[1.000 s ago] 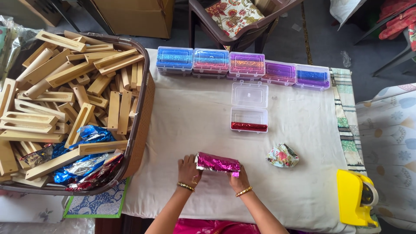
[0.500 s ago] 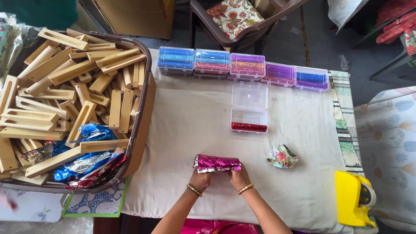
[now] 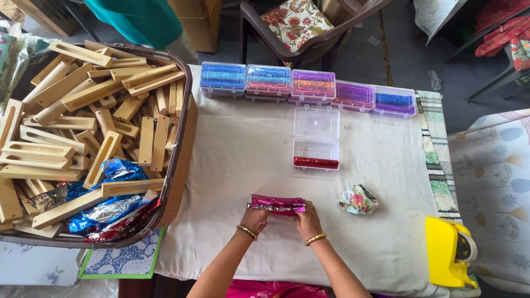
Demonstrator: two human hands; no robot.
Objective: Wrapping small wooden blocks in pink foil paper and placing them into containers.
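Left of the open clear box [image 3: 316, 138]: a big basket [image 3: 185, 127] heaped with wooden blocks [image 3: 83, 127] and crumpled blue and red foil [image 3: 107, 207] — plenty apparently unwrapped, judging by the bare wood. Behind the open clear box, along the far edge of the worktop [image 3: 237, 165]: five closed clear boxes [image 3: 306, 88], each showing shiny foil in blue, pink or purple — seemingly finished and packed. Inside the open clear box: one red foil-wrapped piece [image 3: 316, 162] against the near wall, room left beside it. In front of the open clear box, near the front edge: left hand [image 3: 255, 219] and right hand [image 3: 308, 221], both closed on the pink foil-wrapped block [image 3: 277, 203], fingers pinching the foil along its near side; wrap looks loose and creased, so probably mid-wrap, not yet boxed. Right of the open clear box: a small floral cloth pouch [image 3: 358, 199], then a yellow tape dispenser [image 3: 448, 253] at the corner, untouched.
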